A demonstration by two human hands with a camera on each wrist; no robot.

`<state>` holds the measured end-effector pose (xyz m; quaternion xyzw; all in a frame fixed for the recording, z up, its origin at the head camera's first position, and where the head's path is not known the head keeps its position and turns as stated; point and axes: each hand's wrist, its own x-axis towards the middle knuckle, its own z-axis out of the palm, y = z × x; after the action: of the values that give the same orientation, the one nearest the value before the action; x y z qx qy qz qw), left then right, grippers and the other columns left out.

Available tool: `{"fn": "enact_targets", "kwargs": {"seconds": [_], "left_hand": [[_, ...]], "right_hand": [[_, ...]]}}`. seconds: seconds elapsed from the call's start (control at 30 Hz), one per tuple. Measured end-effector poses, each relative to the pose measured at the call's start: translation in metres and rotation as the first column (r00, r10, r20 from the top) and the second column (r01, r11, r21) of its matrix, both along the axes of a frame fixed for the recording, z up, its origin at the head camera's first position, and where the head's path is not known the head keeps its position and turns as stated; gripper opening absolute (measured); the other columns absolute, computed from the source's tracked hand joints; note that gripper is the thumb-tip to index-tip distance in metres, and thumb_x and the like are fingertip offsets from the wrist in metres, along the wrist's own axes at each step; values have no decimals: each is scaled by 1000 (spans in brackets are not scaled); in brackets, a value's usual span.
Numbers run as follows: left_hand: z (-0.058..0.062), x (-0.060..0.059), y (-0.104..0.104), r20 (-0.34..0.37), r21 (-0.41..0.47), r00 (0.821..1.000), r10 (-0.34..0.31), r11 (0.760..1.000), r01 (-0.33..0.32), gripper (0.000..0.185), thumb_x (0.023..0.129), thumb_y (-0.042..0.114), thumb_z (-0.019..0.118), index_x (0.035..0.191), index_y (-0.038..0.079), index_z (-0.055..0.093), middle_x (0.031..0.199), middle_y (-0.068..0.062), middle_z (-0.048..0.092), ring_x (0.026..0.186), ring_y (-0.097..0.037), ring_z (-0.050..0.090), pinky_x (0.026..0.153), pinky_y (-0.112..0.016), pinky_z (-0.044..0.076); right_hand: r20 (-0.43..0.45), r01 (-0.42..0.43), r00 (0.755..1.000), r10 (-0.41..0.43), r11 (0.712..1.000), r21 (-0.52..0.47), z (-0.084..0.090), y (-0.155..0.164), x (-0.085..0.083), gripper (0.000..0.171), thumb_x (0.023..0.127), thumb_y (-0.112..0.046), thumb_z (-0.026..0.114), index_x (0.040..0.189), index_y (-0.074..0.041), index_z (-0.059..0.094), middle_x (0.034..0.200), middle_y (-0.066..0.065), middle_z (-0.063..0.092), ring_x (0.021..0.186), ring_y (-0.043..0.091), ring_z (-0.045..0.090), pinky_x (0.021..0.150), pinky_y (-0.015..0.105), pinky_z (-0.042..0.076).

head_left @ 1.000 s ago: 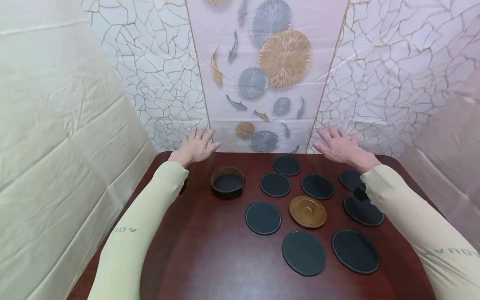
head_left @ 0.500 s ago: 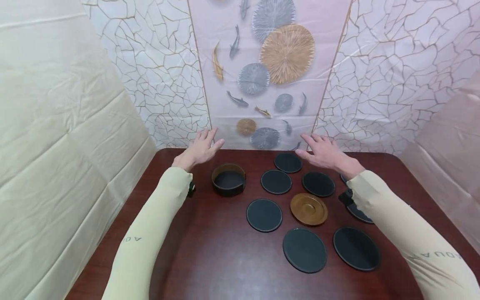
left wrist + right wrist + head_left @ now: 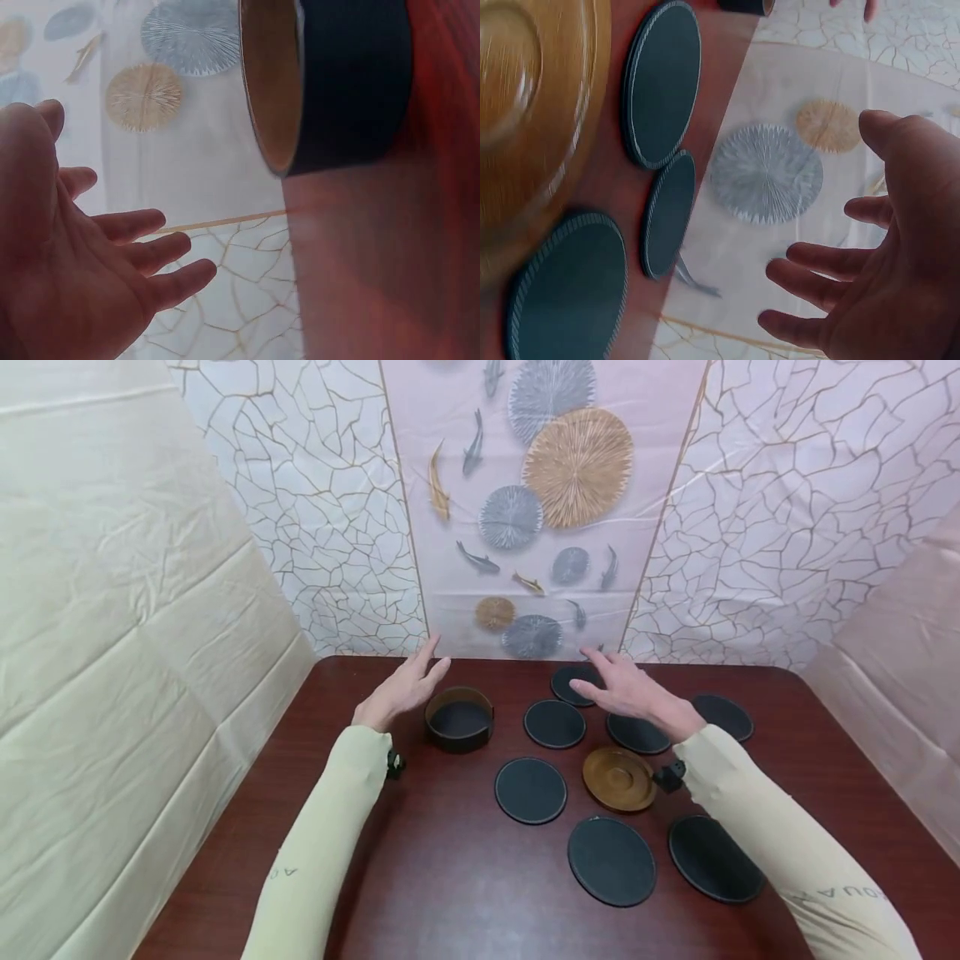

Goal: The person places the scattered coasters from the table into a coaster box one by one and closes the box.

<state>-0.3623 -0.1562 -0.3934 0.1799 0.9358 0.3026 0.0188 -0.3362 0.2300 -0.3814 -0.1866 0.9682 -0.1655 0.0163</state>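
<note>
My left hand (image 3: pixel 401 689) hovers beside the left rim of a round black holder (image 3: pixel 459 743) with a brown inner wall. Its fingers are spread and hold nothing; in the left wrist view the holder (image 3: pixel 352 90) stands apart from them. Over the back coasters, my right hand (image 3: pixel 630 689) hangs in the air, fingers extended and nothing in them. Below it lie a back black coaster (image 3: pixel 570 687), another black coaster (image 3: pixel 637 735) and a brown wooden disc (image 3: pixel 618 779) with a raised ring. The right wrist view shows stitched edges on a coaster (image 3: pixel 664 86).
More black coasters lie flat on the dark red table (image 3: pixel 420 877), among them a middle coaster (image 3: pixel 531 791), a front coaster (image 3: pixel 612 862) and a far right coaster (image 3: pixel 723 717). My right sleeve (image 3: pixel 780 810) covers part of that side. A patterned cloth (image 3: pixel 525 527) hangs behind.
Both hands have moved inward and lower, the left towards the holder, the right leftwards over the back coasters. The coasters, disc and holder have stayed in place.
</note>
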Motion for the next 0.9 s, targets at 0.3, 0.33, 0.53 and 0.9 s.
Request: {"fn": "enact_targets", "kwargs": {"seconds": [0.3, 0.33, 0.53, 0.9], "left_hand": [[-30, 11, -1, 68, 137, 996, 62, 988, -71, 69, 101, 62, 28, 158, 35, 1, 166, -4, 15, 153, -29, 15, 121, -53, 19], [-32, 12, -1, 75, 150, 994, 75, 985, -85, 69, 100, 63, 28, 158, 37, 1, 166, -3, 15, 153, -29, 15, 121, -54, 19], [-41, 18, 0, 88, 235, 991, 104, 964, -122, 69, 98, 68, 27, 157, 42, 3, 166, -3, 15, 153, -29, 16, 120, -55, 19], [-56, 26, 12, 118, 283, 985, 123, 947, -152, 65, 101, 59, 33, 158, 37, 11, 157, -19, 33, 146, -33, 32, 117, -55, 26]], "right_hand": [[94, -18, 995, 29, 993, -119, -23, -12, 14, 78, 97, -58, 48, 156, -13, 23, 146, 24, 42, 134, 39, 44, 104, 59, 39], [99, -17, 995, 30, 992, -127, -25, -13, 15, 78, 97, -58, 48, 156, -14, 23, 145, 23, 43, 132, 38, 47, 103, 59, 41], [122, -41, 991, 57, 991, -128, -27, -25, 24, 75, 97, -58, 49, 155, -15, 28, 133, 22, 52, 110, 31, 60, 93, 51, 49], [204, -102, 972, 114, 993, -65, -32, -45, 41, 63, 95, -48, 59, 144, -9, 46, 112, 12, 63, 92, 19, 60, 80, 39, 51]]}}
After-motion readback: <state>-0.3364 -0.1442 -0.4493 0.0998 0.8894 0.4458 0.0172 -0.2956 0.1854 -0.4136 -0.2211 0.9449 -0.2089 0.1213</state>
